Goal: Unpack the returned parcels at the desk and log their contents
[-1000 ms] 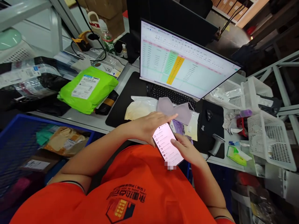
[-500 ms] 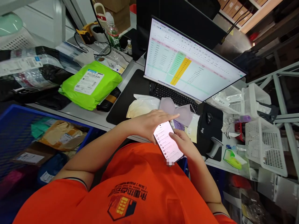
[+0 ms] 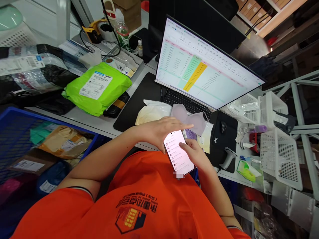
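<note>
Watching from my remote seat, head feed up. At the grip: phone (image 3: 178, 154), screen lit with a list, tilted in front of the chest. Right hand (image 3: 198, 154) grasps it by the right edge, thumb laid over the screen. Left hand (image 3: 161, 131) meets the upper left edge, fingers stretched out flat past the top; I cannot tell whether it clasps the phone or only steadies it.

Just below the grip, the orange shirt (image 3: 149, 182) with a printed logo. Just beyond the fingertips, a lilac garment (image 3: 196, 123) with two cups, lying over a pale yellow packet (image 3: 149, 114); a purple piece (image 3: 190, 134) shows between the hands and the cups. Behind the garment I make out the keyboard (image 3: 186, 101), partly covered.

Right of the grip: mouse (image 3: 223, 126) on a black pad, a grey scanner (image 3: 228, 159) nearer the desk edge, white basket (image 3: 281, 159) farther right. Left of the grip: blue crate (image 3: 7, 132) with parcels inside, below desk height; bright green parcel (image 3: 99, 88) on the desk, a black taped parcel (image 3: 32, 74) farther left.

Ahead of the grip, past the keyboard, the monitor (image 3: 206, 63) shows a coloured spreadsheet. Farther off to the left, a bottle (image 3: 122, 36). Farthest, ahead and right, I log shelved cartons (image 3: 256, 16).
</note>
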`<act>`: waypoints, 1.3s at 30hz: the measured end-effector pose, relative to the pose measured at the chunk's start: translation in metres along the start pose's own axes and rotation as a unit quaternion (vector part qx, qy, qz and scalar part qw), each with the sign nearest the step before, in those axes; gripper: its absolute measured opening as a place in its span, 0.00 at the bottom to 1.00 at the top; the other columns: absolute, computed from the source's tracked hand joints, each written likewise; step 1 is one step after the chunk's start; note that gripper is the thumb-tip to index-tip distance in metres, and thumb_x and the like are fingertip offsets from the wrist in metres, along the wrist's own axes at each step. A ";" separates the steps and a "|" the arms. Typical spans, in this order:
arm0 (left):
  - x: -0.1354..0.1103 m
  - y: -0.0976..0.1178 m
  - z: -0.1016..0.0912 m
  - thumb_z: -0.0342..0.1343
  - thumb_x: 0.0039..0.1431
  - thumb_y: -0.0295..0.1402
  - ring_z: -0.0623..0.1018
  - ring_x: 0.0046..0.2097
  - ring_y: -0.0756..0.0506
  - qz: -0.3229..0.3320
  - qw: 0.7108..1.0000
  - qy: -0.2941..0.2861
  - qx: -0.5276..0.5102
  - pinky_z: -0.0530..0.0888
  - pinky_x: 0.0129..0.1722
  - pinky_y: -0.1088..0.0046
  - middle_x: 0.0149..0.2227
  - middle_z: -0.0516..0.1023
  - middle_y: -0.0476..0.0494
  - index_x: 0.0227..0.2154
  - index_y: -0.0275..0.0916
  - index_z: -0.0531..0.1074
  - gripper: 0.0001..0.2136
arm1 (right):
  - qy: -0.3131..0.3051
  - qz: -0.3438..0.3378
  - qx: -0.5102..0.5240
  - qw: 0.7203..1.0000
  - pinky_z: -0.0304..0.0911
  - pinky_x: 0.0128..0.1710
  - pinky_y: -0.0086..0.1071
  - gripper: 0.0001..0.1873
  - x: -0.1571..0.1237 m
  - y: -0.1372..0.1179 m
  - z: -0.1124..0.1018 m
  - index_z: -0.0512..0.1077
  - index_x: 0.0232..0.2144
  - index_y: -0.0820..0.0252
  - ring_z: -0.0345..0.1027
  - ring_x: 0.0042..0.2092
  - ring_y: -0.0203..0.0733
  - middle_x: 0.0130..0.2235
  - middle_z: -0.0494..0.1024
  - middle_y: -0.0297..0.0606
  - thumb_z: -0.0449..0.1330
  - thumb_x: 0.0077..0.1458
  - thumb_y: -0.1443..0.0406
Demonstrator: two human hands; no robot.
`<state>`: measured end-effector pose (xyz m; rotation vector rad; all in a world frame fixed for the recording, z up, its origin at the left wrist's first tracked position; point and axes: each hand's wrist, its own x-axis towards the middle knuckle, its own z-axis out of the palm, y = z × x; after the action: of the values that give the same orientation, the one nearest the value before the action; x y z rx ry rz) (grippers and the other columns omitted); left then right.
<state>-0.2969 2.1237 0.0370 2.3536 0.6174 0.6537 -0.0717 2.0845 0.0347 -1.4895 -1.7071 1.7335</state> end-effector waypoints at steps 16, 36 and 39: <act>0.005 0.004 0.002 0.71 0.43 0.47 0.74 0.54 0.35 -0.003 1.000 -0.015 -0.009 0.65 0.57 0.58 0.54 0.76 0.40 0.70 0.49 0.50 0.53 | 0.028 0.004 0.001 1.000 0.49 0.24 0.30 0.21 -0.001 0.013 0.002 0.65 0.23 0.58 0.56 0.24 0.33 0.22 0.67 0.30 0.57 0.56 0.48; -0.006 -0.004 -0.008 0.72 0.39 0.49 0.73 0.55 0.34 -0.039 0.999 -0.006 0.023 0.63 0.59 0.59 0.55 0.75 0.38 0.70 0.46 0.50 0.55 | -0.126 0.007 0.313 0.941 0.67 0.38 0.30 0.29 -0.029 0.031 -0.014 0.72 0.55 0.54 0.73 0.45 0.43 0.49 0.79 0.39 0.62 0.48 0.61; -0.006 -0.006 -0.010 0.72 0.38 0.50 0.73 0.55 0.34 -0.043 0.999 -0.014 0.026 0.63 0.58 0.60 0.57 0.73 0.37 0.70 0.44 0.49 0.57 | -0.167 0.021 0.369 0.914 0.69 0.45 0.32 0.40 -0.036 0.035 -0.017 0.68 0.59 0.51 0.72 0.53 0.46 0.58 0.74 0.38 0.60 0.40 0.69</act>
<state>-0.3089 2.1291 0.0385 2.3661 0.7263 0.5710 -0.0278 2.0566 0.0251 -0.9206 -0.9235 2.3846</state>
